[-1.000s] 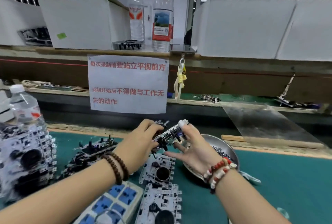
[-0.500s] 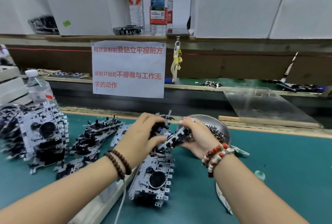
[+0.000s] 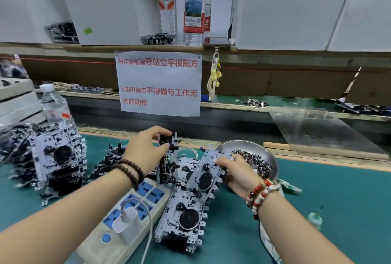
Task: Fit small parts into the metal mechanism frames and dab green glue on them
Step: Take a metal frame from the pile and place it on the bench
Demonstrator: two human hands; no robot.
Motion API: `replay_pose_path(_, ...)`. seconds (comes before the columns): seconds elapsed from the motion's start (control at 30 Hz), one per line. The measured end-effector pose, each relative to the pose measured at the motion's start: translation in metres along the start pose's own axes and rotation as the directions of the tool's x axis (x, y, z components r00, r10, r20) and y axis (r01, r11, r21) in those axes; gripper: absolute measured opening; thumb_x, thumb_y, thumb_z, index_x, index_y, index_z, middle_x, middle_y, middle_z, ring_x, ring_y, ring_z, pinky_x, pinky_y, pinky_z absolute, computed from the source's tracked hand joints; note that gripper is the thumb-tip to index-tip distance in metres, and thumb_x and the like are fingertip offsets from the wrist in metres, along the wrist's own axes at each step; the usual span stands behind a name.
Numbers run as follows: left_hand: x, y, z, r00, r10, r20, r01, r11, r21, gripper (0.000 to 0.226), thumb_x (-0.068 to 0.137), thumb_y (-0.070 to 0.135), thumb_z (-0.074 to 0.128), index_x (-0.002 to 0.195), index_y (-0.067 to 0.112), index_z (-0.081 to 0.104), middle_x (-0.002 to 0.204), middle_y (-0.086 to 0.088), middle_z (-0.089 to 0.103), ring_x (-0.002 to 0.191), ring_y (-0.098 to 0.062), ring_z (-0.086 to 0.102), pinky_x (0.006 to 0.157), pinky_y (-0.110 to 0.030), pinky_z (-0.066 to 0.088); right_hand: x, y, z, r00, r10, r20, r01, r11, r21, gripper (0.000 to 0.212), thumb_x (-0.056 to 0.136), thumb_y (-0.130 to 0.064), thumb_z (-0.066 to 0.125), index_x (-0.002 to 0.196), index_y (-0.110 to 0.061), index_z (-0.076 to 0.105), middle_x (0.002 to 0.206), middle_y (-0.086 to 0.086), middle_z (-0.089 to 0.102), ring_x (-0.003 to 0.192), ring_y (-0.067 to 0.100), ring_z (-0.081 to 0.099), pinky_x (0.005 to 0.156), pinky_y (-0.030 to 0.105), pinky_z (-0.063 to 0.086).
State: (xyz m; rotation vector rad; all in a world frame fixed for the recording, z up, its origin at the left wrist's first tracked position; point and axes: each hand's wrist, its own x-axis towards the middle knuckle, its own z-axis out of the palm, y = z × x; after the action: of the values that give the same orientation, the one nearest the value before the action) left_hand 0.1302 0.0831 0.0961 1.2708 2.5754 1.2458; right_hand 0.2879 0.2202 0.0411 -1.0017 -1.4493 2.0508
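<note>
My left hand [image 3: 146,150] grips the top of a metal mechanism frame [image 3: 167,164] that stands on edge at the centre of the green mat. My right hand [image 3: 236,171] holds a second frame [image 3: 206,173] by its upper right edge, tilted against the pile. Another frame [image 3: 184,217] with a black round part lies flat in front of it. A steel bowl [image 3: 249,145] of small dark parts sits just behind my right hand. A small green glue bottle [image 3: 315,219] stands at the right.
A tall stack of frames [image 3: 57,158] stands at the left beside a water bottle [image 3: 54,105]. A white power strip [image 3: 131,215] with a plugged charger lies under my left forearm. A paper notice [image 3: 158,82] hangs from the shelf, with boxes and bottles above.
The hands have separated: each now holds its own frame, and my right hand has lowered its frame onto the pile. The camera has tilted down and nearer.
</note>
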Motion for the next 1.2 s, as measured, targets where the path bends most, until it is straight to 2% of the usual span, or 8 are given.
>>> replay_pose_path(0.17,0.009,-0.008,-0.007,0.999,-0.032,0.021,0.032,0.999,-0.035,0.019,0.086,0.019,0.063,0.095,0.036,0.059,0.085,0.017,0.048,0.064,-0.026,0.064,0.055,-0.027,0.052,0.019,0.000,-0.001,1.000,0.027,-0.008,-0.027,1.000,-0.009,0.029,0.089,-0.014,0.060,0.114,-0.003,0.048,0.106,0.011,0.056,0.074,0.011,0.051,0.070,0.026,0.048)
replay_pose_path(0.4,0.017,-0.025,-0.014,0.996,-0.083,0.040,0.087,0.991,-0.104,0.019,0.085,0.020,0.063,0.093,0.037,0.062,0.089,0.019,0.047,0.071,-0.016,0.062,0.058,-0.030,0.056,0.061,-0.006,0.024,0.995,0.022,0.100,-0.024,1.000,0.019,0.065,0.089,-0.016,0.060,0.143,-0.004,0.027,0.151,0.011,0.026,0.138,0.025,0.024,0.109,0.049,0.026)
replay_pose_path(0.57,0.022,-0.034,-0.019,0.989,-0.129,0.076,0.140,0.976,-0.165,0.019,0.086,0.021,0.063,0.089,0.040,0.062,0.090,0.019,0.046,0.071,-0.016,0.063,0.059,-0.030,0.057,0.083,0.004,0.035,0.982,0.074,0.175,-0.042,0.983,-0.181,0.079,0.087,-0.024,0.062,0.148,-0.008,0.015,0.151,0.008,0.026,0.137,0.024,0.028,0.105,0.046,0.035)
replay_pose_path(0.73,0.027,-0.038,-0.019,0.986,-0.143,0.088,0.157,0.969,-0.192,0.019,0.086,0.021,0.063,0.088,0.040,0.060,0.088,0.017,0.048,0.051,-0.009,0.059,0.042,-0.014,0.045,0.090,-0.003,0.026,0.985,-0.117,0.129,0.172,0.763,-0.623,0.040,0.086,-0.024,0.065,0.124,-0.015,0.055,0.130,0.007,0.053,0.107,0.018,0.053,0.096,0.031,0.043)
replay_pose_path(0.87,0.025,-0.033,-0.015,0.983,-0.148,0.107,0.170,0.958,-0.232,0.018,0.086,0.019,0.063,0.093,0.036,0.062,0.088,0.014,0.049,0.063,-0.010,0.063,0.048,-0.016,0.050,0.088,-0.003,0.027,0.977,-0.111,0.181,0.212,0.587,-0.781,0.037,0.087,-0.016,0.063,0.122,-0.019,0.053,0.120,0.000,0.051,0.082,0.012,0.059,0.074,0.022,0.052)
replay_pose_path(0.93,0.023,-0.028,-0.014,0.982,-0.145,0.120,0.170,0.955,-0.243,0.017,0.086,0.019,0.063,0.094,0.035,0.062,0.088,0.015,0.049,0.067,-0.014,0.065,0.055,-0.022,0.055,0.088,-0.002,0.030,0.974,-0.134,0.180,0.224,0.511,-0.830,0.041,0.088,-0.016,0.062,0.127,-0.020,0.050,0.126,0.003,0.053,0.094,0.017,0.064,0.069,0.018,0.050)
replay_pose_path(1.13,0.016,-0.017,-0.015,0.986,-0.108,0.124,0.134,0.966,-0.222,0.018,0.085,0.021,0.064,0.096,0.035,0.063,0.091,0.014,0.051,0.072,-0.013,0.065,0.057,-0.023,0.056,0.075,-0.011,0.028,0.965,-0.181,0.190,0.225,0.198,-0.954,0.049,0.093,-0.020,0.054,0.139,-0.018,0.039,0.141,0.008,0.047,0.122,0.023,0.050,0.100,0.030,0.039)
replay_pose_path(1.2,0.015,-0.011,-0.016,0.988,-0.090,0.126,0.119,0.963,-0.242,0.019,0.084,0.020,0.065,0.094,0.036,0.063,0.092,0.013,0.052,0.075,-0.014,0.064,0.056,-0.023,0.056,0.059,-0.021,0.026,0.959,-0.232,0.165,0.227,0.272,-0.935,0.046,0.095,-0.021,0.050,0.139,-0.017,0.039,0.141,0.007,0.047,0.121,0.021,0.050,0.097,0.028,0.039)
